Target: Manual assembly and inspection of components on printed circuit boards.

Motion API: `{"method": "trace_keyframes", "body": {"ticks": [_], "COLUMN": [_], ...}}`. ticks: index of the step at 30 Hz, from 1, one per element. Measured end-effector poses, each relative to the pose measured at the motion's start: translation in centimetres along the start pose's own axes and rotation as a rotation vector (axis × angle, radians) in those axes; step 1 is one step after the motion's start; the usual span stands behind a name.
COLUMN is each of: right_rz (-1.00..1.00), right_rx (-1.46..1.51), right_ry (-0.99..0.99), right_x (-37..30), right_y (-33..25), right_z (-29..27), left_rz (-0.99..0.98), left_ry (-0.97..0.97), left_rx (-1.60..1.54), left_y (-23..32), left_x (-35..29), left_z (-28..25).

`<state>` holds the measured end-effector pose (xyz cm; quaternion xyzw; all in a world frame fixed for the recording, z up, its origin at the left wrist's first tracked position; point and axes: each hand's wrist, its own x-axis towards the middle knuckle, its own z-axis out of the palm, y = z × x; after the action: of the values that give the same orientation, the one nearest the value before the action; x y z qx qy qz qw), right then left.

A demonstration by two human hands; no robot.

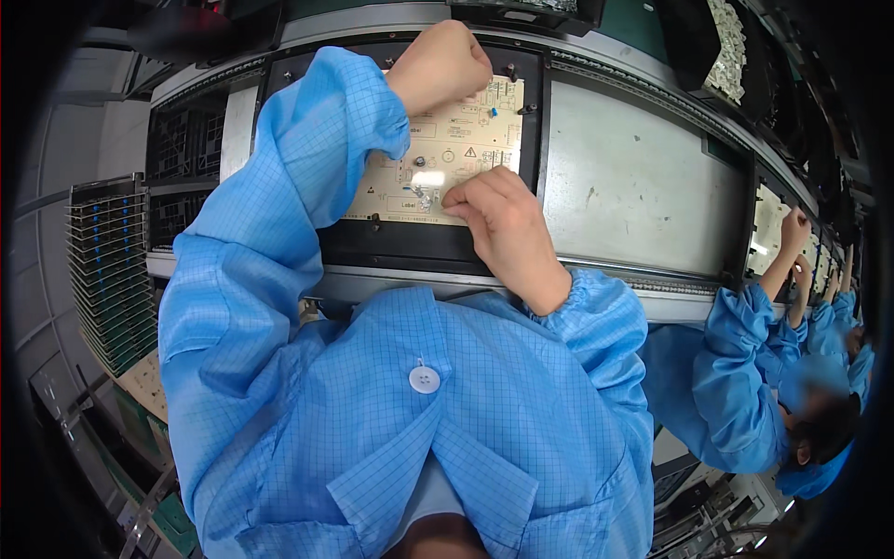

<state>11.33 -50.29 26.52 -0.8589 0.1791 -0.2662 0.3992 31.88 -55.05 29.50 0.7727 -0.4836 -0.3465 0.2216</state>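
A cream circuit board [396, 177] with printed markings lies in a black carrier frame [419, 244] before me. My left hand [442, 67] is curled closed over the board's far edge; its fingertips are turned away, so whatever they hold is hidden. Above the near part of the board, my right hand [507, 228] has thumb and fingers pinched together. Beside those fingertips is a cluster of small, shiny components [424, 198]; nothing can be made out within the pinch. A small blue component [494, 113] and a dark round one [420, 161] stand on the board.
The carrier sits between conveyor rails [643, 278], with a bare metal plate [643, 177] to its right. A rack of stacked boards [110, 270] stands at left. Farther right, co-workers in blue [745, 373] handle other boards. A bin of pale parts [726, 51] is at far right.
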Motion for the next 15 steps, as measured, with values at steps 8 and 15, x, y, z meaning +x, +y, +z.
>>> {"method": "trace_keyframes", "body": {"ticks": [8, 15], "right_rz": [-0.031, -0.018], "right_rx": [0.089, 0.086], "right_ry": [0.096, 0.156], "right_x": [-0.8, -1.2], "right_y": [0.5, 0.8], "right_z": [-0.7, -1.2], "left_rz": [0.008, 0.002], "left_ry": [-0.048, 0.013], "left_rx": [0.079, 0.049], "left_y": [-0.8, -1.3], "left_x": [1.2, 1.3], "left_z": [0.9, 1.6]}}
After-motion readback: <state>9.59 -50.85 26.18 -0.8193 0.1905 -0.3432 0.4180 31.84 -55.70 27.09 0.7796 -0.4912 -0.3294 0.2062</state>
